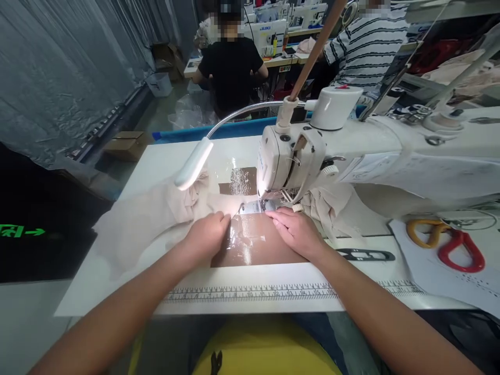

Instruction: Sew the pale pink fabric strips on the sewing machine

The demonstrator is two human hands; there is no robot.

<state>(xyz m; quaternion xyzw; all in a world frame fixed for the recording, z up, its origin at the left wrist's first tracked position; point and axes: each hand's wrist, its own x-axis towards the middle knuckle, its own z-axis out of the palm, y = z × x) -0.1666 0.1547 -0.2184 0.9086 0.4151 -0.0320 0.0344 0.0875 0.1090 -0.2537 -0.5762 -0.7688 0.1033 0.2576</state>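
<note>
A white sewing machine (289, 161) stands over the table, its needle area lit by a small lamp (195, 162). Pale beige fabric (156, 213) spreads to the left of the needle, and more of it (332, 205) is bunched on the right. My left hand (209, 234) is closed on the fabric edge just left of the presser foot. Close to the foot's right side, my right hand (295, 229) has its fingers together, pointing at the metal plate; what they pinch is too small to tell. Brown sheet (253, 245) covered with shiny tape lies between the hands.
A printed ruler (250, 294) runs along the table's front edge. At right lie a black tool (367, 254), red-handled scissors (463, 252) and a yellow handle (425, 232) on paper. Two people (230, 67) sit beyond the table. Cardboard box (127, 145) stands at left.
</note>
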